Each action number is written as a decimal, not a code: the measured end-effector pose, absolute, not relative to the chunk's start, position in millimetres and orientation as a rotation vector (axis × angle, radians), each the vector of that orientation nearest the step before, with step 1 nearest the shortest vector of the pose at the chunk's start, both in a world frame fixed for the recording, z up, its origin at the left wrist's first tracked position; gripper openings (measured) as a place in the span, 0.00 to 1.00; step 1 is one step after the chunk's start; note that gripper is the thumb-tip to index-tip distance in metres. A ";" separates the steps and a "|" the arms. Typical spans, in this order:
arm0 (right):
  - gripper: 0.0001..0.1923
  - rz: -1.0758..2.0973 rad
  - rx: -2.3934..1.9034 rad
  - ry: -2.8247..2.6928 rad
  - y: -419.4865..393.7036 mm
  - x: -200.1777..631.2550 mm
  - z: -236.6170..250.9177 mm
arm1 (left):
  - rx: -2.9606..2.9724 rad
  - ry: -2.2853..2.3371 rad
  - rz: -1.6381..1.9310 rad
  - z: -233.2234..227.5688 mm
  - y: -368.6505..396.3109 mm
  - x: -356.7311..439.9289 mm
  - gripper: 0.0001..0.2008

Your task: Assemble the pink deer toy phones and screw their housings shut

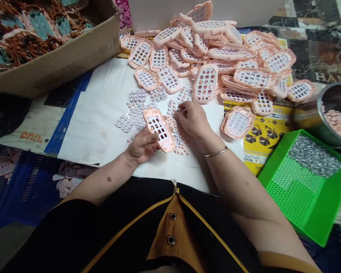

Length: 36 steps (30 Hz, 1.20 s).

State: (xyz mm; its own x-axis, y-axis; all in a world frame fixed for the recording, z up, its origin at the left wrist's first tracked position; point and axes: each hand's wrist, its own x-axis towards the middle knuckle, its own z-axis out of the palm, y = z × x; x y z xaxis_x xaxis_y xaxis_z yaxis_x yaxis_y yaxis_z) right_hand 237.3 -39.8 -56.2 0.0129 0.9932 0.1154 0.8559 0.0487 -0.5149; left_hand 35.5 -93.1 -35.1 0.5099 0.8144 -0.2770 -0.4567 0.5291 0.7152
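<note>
My left hand (143, 146) is closed around the lower left side of a pink plastic phone casing (169, 143), its thumb on the edge of the holed panel. The casing is tilted above the white sheet, and dark holes show in its panel. Just right of it, my right hand (193, 119) is closed in a pinch over small key pieces; whether something is between the fingertips cannot be made out. Clusters of small white key pieces (136, 115) lie around and beyond the casing. Close beyond my right hand lies another pink casing (206, 81) with a small face printed on it.
A heap of pink casings (224, 53) fills the back. One casing (238, 122) lies apart at the right. A green basket (295, 208) holds silvery screws (315, 155); behind it stands a metal bowl (309, 110). A cardboard box (74, 53) of brown-and-pink parts stands at left.
</note>
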 end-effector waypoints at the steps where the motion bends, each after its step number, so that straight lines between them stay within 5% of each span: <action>1: 0.10 0.415 -1.868 -1.851 -39.9 234.8 -54.9 | 0.628 0.654 0.830 -35.3 -92.8 35.9 0.30; 17: 0.23 0.409 -1.906 -2.190 0.8 242.9 -41.9 | 0.658 0.647 0.806 -36.3 -90.9 40.0 0.30; 21: 0.13 0.348 -1.950 -2.007 -14.2 249.7 -33.0 | 0.631 0.636 0.792 -35.5 -90.9 40.2 0.29; 31: 0.13 0.066 -1.123 -1.882 -125.9 212.8 -13.8 | 0.611 0.575 0.796 -36.4 -94.8 40.7 0.24; 36: 0.16 0.103 -1.036 -2.143 -131.5 208.5 -14.6 | 0.651 0.573 0.728 -31.5 -96.5 37.9 0.35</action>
State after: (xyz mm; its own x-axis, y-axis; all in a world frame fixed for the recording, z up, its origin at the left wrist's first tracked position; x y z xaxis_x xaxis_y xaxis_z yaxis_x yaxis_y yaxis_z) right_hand 208.5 -131.5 -14.6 -0.3990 0.7048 0.5865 0.6450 0.6704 -0.3668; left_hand 37.9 -96.5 -31.5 0.6149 0.7493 -0.2458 -0.4142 0.5721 0.7079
